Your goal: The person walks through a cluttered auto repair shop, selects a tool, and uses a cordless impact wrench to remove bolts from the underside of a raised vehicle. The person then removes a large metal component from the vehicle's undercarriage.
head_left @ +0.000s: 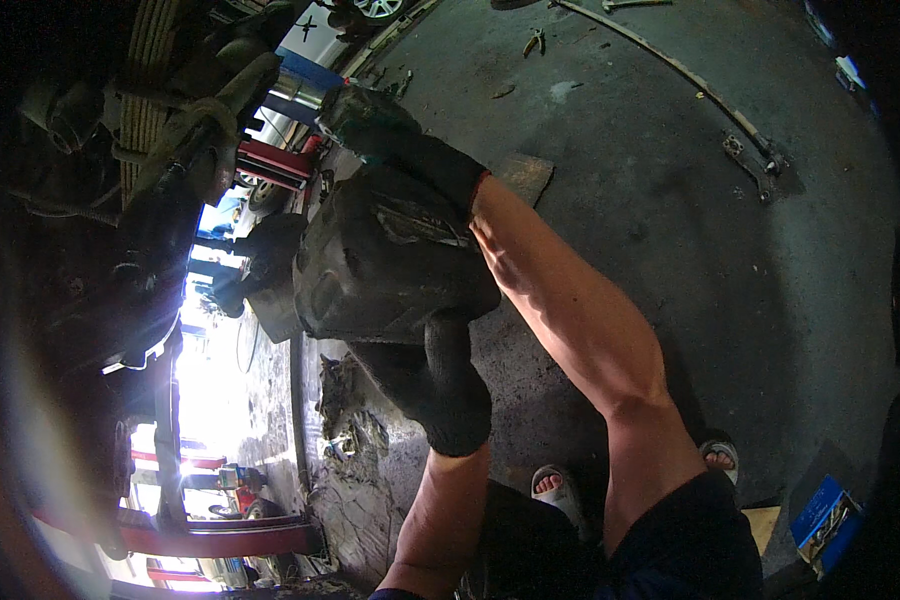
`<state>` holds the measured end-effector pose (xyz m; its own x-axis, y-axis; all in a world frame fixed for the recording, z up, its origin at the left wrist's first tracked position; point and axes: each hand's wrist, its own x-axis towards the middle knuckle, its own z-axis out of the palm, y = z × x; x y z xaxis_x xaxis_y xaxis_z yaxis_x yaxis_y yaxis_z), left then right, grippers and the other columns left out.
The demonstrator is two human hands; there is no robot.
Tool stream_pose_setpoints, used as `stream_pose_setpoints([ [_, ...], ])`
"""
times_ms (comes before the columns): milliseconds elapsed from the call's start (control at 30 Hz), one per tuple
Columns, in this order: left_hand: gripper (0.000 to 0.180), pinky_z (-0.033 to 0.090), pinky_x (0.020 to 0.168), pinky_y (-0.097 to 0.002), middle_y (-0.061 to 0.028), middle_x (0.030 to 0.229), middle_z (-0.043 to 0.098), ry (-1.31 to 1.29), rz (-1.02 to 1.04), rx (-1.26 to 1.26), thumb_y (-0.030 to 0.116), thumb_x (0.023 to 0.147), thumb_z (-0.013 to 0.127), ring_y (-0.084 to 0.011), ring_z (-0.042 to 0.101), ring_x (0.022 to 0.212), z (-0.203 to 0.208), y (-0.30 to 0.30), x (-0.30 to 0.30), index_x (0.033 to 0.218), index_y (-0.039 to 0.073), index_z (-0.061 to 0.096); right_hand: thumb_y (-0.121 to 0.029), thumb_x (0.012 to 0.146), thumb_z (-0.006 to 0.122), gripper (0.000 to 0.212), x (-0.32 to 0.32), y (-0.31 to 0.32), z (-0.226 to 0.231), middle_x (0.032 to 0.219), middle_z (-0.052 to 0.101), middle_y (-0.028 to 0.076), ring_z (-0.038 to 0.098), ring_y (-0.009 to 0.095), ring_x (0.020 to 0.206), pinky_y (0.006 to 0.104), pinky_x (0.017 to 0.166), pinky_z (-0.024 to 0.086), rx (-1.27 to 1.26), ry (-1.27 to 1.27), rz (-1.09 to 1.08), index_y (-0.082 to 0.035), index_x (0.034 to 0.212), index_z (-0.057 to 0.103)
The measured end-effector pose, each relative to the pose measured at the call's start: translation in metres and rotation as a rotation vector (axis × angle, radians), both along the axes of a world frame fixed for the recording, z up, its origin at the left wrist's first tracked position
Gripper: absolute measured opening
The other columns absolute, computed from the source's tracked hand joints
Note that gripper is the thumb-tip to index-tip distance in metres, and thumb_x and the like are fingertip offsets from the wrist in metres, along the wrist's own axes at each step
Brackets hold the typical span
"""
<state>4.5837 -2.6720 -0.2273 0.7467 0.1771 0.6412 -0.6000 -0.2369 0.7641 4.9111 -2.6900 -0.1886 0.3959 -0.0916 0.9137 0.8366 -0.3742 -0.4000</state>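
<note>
Black and smudged, a bulky block (395, 265) sits between two dark-gloved hands, above the floor (610, 310). The left hand (425, 385) holds the block from below, thumb raised against its lower side and the other fingers mostly hidden. Against the block's upper edge lies the right hand (405, 140), its fingertips lost in shadow and glare, so I cannot tell how tightly it grips. Left of the block hang dark vehicle parts, among them a stack of long strips (148, 75); a red beam (220, 538) crosses well below and left of it. A crumpled dark heap (350, 420) lies just below the block. Above and right of the block, on the floor, are a flat board (527, 178), pliers (535, 42) and a long bar (660, 55). Far below and right of it sits a blue box (820, 515) with metal pieces, and nearer, two sandalled feet (560, 492).
</note>
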Motion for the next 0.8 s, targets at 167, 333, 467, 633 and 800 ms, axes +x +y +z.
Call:
stream_pose_setpoints([
  [167,0.076,0.040,0.110,-0.0422,-0.0161,0.146,0.047,-0.036,-0.044,-0.079,0.010,0.093,0.071,-0.0267,0.048,0.133,-0.001,-0.001,0.002,0.155,0.003,0.028,-0.017,0.092,0.064,0.023,-0.025,-0.009,-0.040,0.103,0.066,0.014,0.067,0.029,0.095,0.0392,0.086,0.055,-0.004,0.072,0.116,-0.005,0.112,0.065],
  [333,0.074,0.041,0.110,-0.0419,-0.0142,0.143,0.050,0.063,0.016,-0.101,0.008,0.091,0.071,-0.0260,0.050,0.132,0.000,-0.001,-0.003,0.154,0.004,0.031,-0.016,0.094,0.063,0.024,-0.036,-0.011,-0.061,0.104,0.066,0.013,0.066,0.027,0.095,0.0374,0.087,0.055,-0.018,0.115,0.157,-0.005,0.115,0.063],
  [467,0.071,0.042,0.108,-0.0399,-0.0125,0.141,0.051,0.036,0.002,-0.092,0.007,0.091,0.071,-0.0243,0.051,0.129,0.004,0.005,-0.003,0.151,0.005,0.034,-0.016,0.095,0.062,0.024,-0.007,0.004,-0.026,0.105,0.065,0.012,0.066,0.025,0.095,0.0360,0.087,0.055,0.003,0.048,0.067,-0.005,0.117,0.062],
  [633,0.052,0.046,0.094,-0.0363,-0.0107,0.124,0.060,-0.005,0.109,0.001,0.026,0.097,0.066,-0.0212,0.057,0.112,0.002,0.000,-0.001,0.139,0.002,0.047,-0.015,0.096,0.061,0.025,0.004,0.009,-0.015,0.106,0.064,0.011,0.066,0.023,0.095,0.0342,0.087,0.055,-0.005,0.028,0.039,-0.005,0.119,0.060],
  [800,0.045,0.047,0.092,-0.0366,-0.0107,0.125,0.059,-0.037,0.111,0.142,0.022,0.099,0.063,-0.0228,0.057,0.112,-0.009,0.009,-0.002,0.137,0.002,0.051,-0.015,0.098,0.060,0.026,-0.006,0.007,-0.024,0.107,0.064,0.009,0.065,0.021,0.094,0.0325,0.088,0.055,-0.014,0.029,0.038,-0.005,0.122,0.059],
])
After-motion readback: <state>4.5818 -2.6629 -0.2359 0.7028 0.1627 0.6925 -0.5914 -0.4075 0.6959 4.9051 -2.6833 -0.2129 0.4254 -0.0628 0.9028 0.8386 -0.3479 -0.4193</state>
